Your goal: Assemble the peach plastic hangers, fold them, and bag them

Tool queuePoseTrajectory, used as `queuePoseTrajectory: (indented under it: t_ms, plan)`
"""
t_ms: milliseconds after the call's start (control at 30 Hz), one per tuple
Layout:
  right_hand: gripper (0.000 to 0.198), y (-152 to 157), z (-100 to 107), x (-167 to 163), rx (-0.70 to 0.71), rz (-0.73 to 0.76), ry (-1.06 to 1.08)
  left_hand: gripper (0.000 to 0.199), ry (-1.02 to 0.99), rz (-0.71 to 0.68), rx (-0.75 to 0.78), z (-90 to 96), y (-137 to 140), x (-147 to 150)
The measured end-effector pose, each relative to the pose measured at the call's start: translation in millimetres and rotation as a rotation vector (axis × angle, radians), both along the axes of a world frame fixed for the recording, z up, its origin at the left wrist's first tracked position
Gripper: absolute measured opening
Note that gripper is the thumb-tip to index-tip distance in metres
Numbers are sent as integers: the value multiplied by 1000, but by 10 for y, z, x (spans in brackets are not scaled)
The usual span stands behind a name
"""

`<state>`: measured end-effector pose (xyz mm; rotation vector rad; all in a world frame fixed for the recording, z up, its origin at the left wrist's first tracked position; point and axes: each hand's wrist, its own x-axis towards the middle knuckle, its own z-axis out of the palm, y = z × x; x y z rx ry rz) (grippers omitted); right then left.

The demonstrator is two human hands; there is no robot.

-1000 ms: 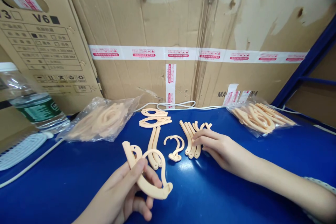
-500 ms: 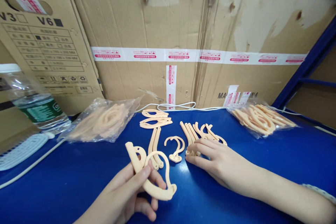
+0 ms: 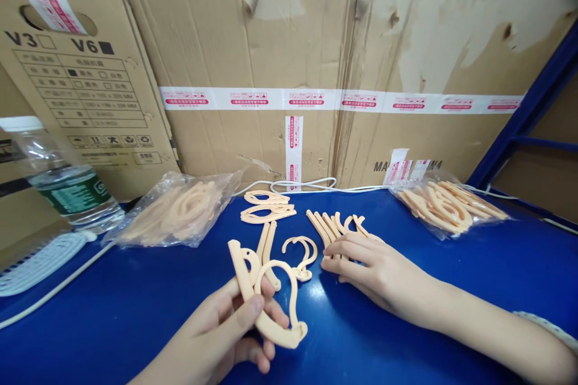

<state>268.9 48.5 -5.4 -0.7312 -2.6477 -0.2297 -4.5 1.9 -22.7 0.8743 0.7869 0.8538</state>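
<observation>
My left hand (image 3: 244, 328) is closed round a partly joined beige plastic folding hanger (image 3: 271, 328), an arm with a curved hook, raised above the blue table. My right hand (image 3: 368, 264) rests on the right, its fingers curled on the near ends of several hanger arms (image 3: 323, 228) lying side by side; the fingertips are partly hidden. Just beyond that hand lie more curved hanger pieces (image 3: 359, 225), partly covered by it. Between the hands are loose hooks (image 3: 304, 252). Two slim arms (image 3: 267, 240) lie behind the held hanger, with two looped pieces (image 3: 266, 213) farther back.
Clear bags of beige parts lie at left (image 3: 180, 210) and right (image 3: 451, 204). A water bottle (image 3: 67, 186) and a white hairbrush (image 3: 45, 261) are at far left. A white cable (image 3: 311, 186) runs along the cardboard (image 3: 253, 144) behind the blue table (image 3: 135, 319).
My left hand has shifted slightly right with the hanger. Under my right hand, the row of arms has spread and tilted a little leftward at its far ends.
</observation>
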Motion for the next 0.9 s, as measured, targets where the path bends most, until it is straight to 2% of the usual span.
queuePoseTrajectory:
  t_ms: [133,400,500,600,700,800,900]
  plan:
    - [31,32,-14,-3,-39,-56,7,30,7,4,5,17,-12,0]
    - [26,38,-4,-11,-74,-41,11,31,1,-4,21,27,-1,16]
    - [28,-52,15,-40,-47,-27,110,35,18,17,34,28,4,30]
    - [34,-228,62,-146,45,66,236,42,74,10,87,33,13,58]
    - [32,-404,107,-297,135,211,163,41,169,-35,199,53,10,80]
    - [34,-486,100,-404,148,255,69,39,259,-52,288,86,-16,80]
    - [37,-493,67,-428,99,250,64,44,320,-32,332,123,-36,66]
